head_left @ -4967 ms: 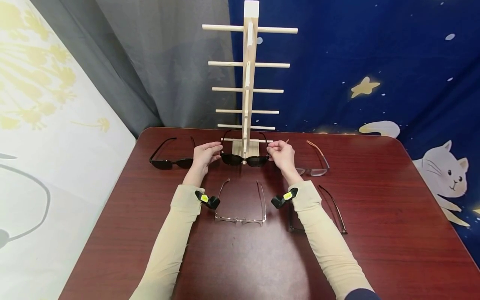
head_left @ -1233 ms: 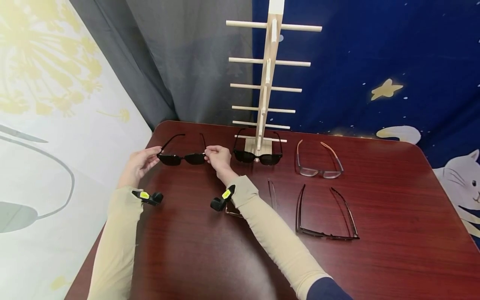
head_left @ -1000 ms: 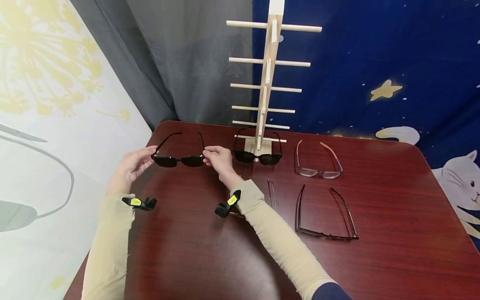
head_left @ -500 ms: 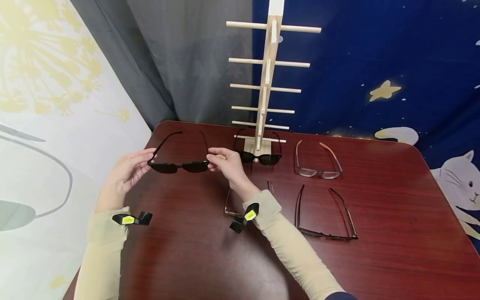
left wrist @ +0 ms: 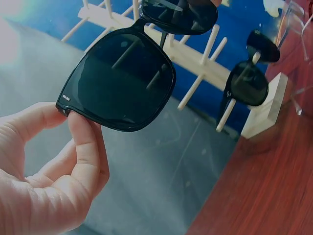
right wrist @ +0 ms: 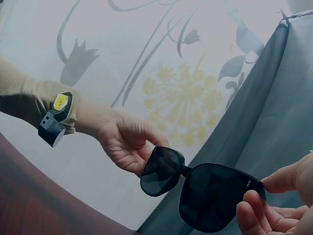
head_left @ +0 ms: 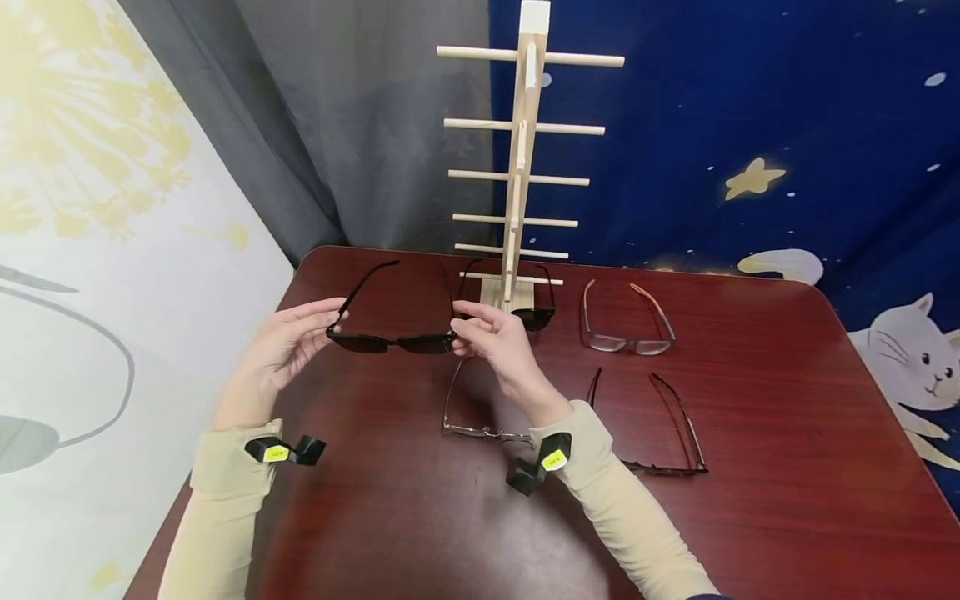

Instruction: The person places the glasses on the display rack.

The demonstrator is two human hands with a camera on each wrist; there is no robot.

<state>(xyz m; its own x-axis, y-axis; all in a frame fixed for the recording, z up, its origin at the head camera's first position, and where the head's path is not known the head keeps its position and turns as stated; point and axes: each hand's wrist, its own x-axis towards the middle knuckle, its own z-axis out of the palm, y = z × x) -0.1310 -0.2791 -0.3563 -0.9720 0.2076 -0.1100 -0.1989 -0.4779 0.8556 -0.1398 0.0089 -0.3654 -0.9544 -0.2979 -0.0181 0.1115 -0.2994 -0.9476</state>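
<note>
Both hands hold a pair of black sunglasses (head_left: 425, 343) in the air, temples unfolded and pointing away. My left hand (head_left: 288, 346) pinches the left end of the frame at the hinge; the left wrist view shows thumb and fingers at that corner of the dark lens (left wrist: 124, 81). With thumb and fingertips my right hand (head_left: 498, 346) pinches the other end, as the right wrist view also shows beside the lens (right wrist: 210, 196). Behind the right hand, a second pair of black sunglasses (head_left: 534, 319) hangs on the lowest peg of the wooden display stand (head_left: 525, 150), partly hidden.
On the red-brown table (head_left: 787, 433) lie glasses with orange-tipped temples (head_left: 636, 344), dark-framed glasses (head_left: 678, 471) and thin metal-framed glasses (head_left: 468, 431). The right arm partly covers the last two. Curtains stand behind the stand, whose upper pegs stick out to both sides.
Five seconds ago both hands were at the sunglasses on the stand's lowest peg. They then took the left pair off the table, raised it and moved it rightward toward the stand.
</note>
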